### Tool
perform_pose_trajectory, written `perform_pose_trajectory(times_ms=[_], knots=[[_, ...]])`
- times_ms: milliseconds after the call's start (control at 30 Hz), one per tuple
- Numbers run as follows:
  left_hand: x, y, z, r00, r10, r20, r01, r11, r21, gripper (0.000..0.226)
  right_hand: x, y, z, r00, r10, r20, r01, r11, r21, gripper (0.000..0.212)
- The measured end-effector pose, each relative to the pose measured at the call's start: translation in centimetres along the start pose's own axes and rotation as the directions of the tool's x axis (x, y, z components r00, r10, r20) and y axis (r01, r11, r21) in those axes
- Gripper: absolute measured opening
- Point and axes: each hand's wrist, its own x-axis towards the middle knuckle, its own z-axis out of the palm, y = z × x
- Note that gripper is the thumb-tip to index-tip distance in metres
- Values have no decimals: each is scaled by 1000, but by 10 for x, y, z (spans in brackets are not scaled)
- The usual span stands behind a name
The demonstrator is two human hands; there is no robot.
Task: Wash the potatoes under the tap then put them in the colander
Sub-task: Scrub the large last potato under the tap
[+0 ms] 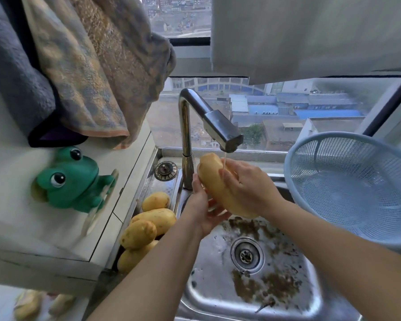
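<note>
A long yellow potato (212,176) is held upright under the steel tap (220,126), where a thin stream of water runs onto it. My left hand (200,206) cups it from below and the left. My right hand (248,181) wraps over its right side. Several more potatoes (153,222) lie piled on the steel ledge left of the basin. The pale blue plastic colander (357,188) stands tilted on the sink's right edge, with nothing visible inside it.
The steel sink basin (285,295) below my hands has brown dirt around its drain (247,254). A green frog holder (71,181) sits on the white tiled wall at left. Towels (86,66) hang above it. A window runs behind the tap.
</note>
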Motion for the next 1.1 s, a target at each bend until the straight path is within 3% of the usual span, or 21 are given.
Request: perform_pose_trajectory(times_ms=[67,133,233,300,400,500,667,833,1000,1100], knots=[[3,-4,3,999,37,-4,-36,996,81,69,-2,-1,-4,997,73,21,-75,993,91,63],[5,-3,3,999,51,-12,-47,981,187,66,0,4,-9,977,164,136,-193,951,242,77],[5,10,6,999,-5,37,-4,975,223,62,-1,21,-18,919,329,219,-395,784,479,99],[7,21,10,990,-86,113,61,976,207,60,-5,36,-23,887,401,228,-448,633,631,91],[7,31,24,960,-197,197,160,969,191,61,-12,51,-27,856,467,223,-449,456,768,64],[10,31,44,941,-258,218,215,955,204,64,-19,57,-27,826,503,255,-437,287,852,66],[22,32,58,929,-301,217,234,929,286,74,-25,61,-28,838,508,202,-396,311,864,32],[18,38,41,936,-270,225,207,941,268,74,-26,54,-20,845,478,239,-413,299,860,69],[-4,41,32,938,-224,263,165,959,229,72,-18,41,-18,877,404,260,-403,321,857,60],[-14,44,31,947,-167,275,125,979,164,68,-12,34,-18,888,357,292,-404,299,865,67]])
